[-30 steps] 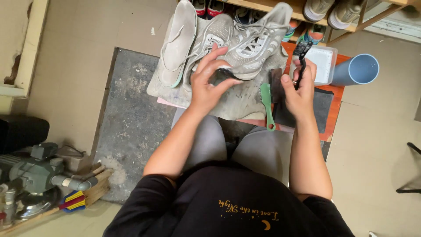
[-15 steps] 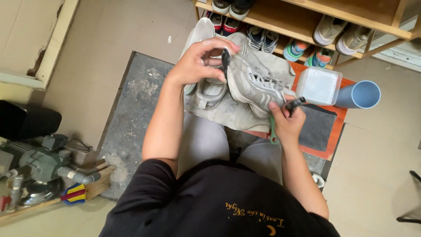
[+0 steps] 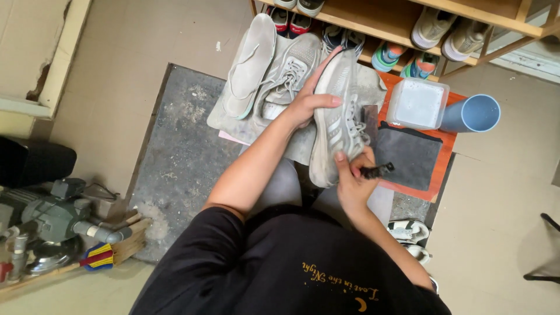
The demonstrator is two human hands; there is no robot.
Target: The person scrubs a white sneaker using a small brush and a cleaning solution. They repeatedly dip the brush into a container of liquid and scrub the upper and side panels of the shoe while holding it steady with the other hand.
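- The left hand (image 3: pixel 306 105) grips a grey sneaker (image 3: pixel 337 114) from its left side, thumb and fingers wrapped over the sole edge, holding it turned on its side above the person's lap.
- The right hand (image 3: pixel 353 181) is closed around a small black brush (image 3: pixel 376 171) and also presses against the near end of the same sneaker (its thumb lies on the shoe's side).
- The sneaker hangs in the middle of the scene, toe end far, heel end near, laces facing right.
- Just left of it a second grey sneaker (image 3: pixel 286 76) lies on a dirty grey cloth (image 3: pixel 233 119), with a pale insole (image 3: pixel 251 64) beside it, farther left.
- To the right, a dark grey mat (image 3: pixel 411 154) lies on an orange board (image 3: pixel 444 157).
- On the far part of that board stands a clear plastic tub (image 3: pixel 417 104) with whitish contents, and a light blue cylinder (image 3: pixel 471 114) lies just right of it.
- A wooden shoe rack (image 3: pixel 385 20) runs along the far edge, holding several pairs of shoes.
- At the near left, on the floor, sit a grey motor (image 3: pixel 52 219) and a small broom (image 3: pixel 111 254).
- White shoes (image 3: pixel 408 233) show near the person's right elbow.
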